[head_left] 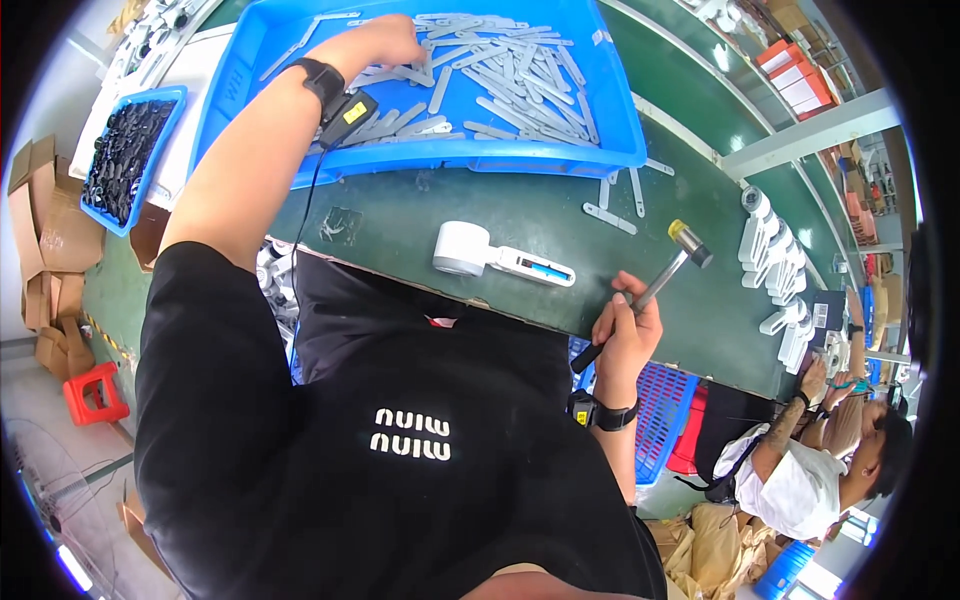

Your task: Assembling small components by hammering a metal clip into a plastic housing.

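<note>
My left hand (393,42) reaches into a large blue bin (430,158) of flat grey strips (520,85). Its fingers are curled down among the strips, and what they grip, if anything, is hidden. My right hand (628,335) is wrapped round the dark grip of a small mallet (690,245), whose head has a yellow face and a metal body. Between my hands and the bin, on the green tabletop (385,225), lies a white device (462,248) with a round head. Its slim handle shows an open slot with something blue inside.
A few loose strips (610,218) lie right of the bin. Several white parts (770,250) line the table's right side. A smaller blue tray (130,160) of black pieces stands left. A co-worker in a white shirt (800,485) sits at right; a red stool (97,396) stands at left.
</note>
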`<state>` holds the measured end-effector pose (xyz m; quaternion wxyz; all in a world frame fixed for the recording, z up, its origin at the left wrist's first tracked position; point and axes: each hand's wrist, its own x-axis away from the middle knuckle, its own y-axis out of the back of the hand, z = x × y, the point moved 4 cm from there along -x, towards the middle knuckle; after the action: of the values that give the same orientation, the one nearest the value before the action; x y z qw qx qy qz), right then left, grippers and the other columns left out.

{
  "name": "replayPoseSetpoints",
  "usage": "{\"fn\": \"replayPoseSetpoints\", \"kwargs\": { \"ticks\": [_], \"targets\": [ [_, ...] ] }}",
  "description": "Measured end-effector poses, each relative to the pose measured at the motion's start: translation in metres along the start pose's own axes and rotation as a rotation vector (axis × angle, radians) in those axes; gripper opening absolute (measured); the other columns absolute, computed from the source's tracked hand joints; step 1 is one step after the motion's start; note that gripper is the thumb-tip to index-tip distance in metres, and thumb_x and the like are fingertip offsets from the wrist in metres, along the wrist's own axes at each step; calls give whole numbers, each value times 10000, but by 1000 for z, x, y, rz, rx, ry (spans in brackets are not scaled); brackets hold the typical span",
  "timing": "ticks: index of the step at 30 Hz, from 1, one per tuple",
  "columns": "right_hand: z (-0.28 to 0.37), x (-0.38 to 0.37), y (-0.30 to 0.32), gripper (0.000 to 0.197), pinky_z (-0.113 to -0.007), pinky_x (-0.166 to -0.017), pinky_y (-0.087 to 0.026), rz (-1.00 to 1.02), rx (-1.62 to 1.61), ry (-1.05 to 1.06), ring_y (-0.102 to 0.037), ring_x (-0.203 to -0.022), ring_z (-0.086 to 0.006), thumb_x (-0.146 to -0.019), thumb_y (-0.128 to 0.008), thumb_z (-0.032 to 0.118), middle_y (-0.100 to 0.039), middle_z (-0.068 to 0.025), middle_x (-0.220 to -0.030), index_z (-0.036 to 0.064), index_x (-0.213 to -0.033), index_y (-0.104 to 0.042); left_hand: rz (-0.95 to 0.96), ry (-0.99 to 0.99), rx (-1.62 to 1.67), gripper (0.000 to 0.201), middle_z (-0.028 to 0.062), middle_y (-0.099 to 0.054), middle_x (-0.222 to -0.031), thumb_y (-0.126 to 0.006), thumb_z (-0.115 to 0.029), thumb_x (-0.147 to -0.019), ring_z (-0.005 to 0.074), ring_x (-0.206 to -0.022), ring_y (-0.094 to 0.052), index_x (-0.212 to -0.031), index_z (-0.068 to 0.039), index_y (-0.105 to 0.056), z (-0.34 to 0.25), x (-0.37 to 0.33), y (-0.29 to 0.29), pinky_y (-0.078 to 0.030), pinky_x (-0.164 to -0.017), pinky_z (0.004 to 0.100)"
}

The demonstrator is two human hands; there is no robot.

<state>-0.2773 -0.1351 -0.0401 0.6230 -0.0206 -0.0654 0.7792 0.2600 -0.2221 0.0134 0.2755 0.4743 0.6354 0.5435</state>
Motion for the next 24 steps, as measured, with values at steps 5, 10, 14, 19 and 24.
{"fn": "replayPoseSetpoints", "kwargs": {
  "ticks": [5,10,14,19,24],
  "targets": [
    [0,0,-1,297,-251,-428,-392,-39,29,-5,-471,-492,-59,-1064,-570,-27,-682,-117,-1052,-73,-1350,-634,-111,-32,-63,442,158,-791,-940,-863,-463,-887,347,-955,-763,-988,-40,-786,5,-1,-5,-597,-843,460],
    [2,-3,-7,269,-248,-417,-383,-72,88,-48,-465,-473,-52,-1062,-593,-11,-679,-84,-934,-67,-1315,-664,-203,-193,-1,436,170,-789,-1096,-886,-340,-877,355,-1056,-754,-1222,-107,-755,-4,11,-7,-593,-929,467],
    [4,-5,-14,223,-238,-411,-362,-75,249,-57,-447,-445,-41,-1061,-631,25,-607,-2,-719,-30,-1260,-715,-123,-198,-16,517,173,-774,-1183,-878,-255,-876,354,-1133,-739,-1360,-167,-716,-3,5,-14,-590,-977,476],
    [4,-5,-17,215,-231,-412,-345,-86,301,-63,-447,-435,-36,-1060,-646,41,-550,40,-627,-2,-1251,-735,-146,-234,-48,471,181,-759,-1255,-836,-205,-877,356,-1200,-721,-1341,-165,-768,-6,5,-13,-587,-1022,455],
    [1,-4,-15,202,-236,-411,-341,-91,284,-51,-449,-437,-37,-1061,-651,51,-547,41,-620,-5,-1231,-744,-169,-264,77,336,162,-790,-1144,-817,-213,-857,322,-1077,-756,-1169,-92,-809,-4,-2,-17,-599,-948,434]
  ]
}}
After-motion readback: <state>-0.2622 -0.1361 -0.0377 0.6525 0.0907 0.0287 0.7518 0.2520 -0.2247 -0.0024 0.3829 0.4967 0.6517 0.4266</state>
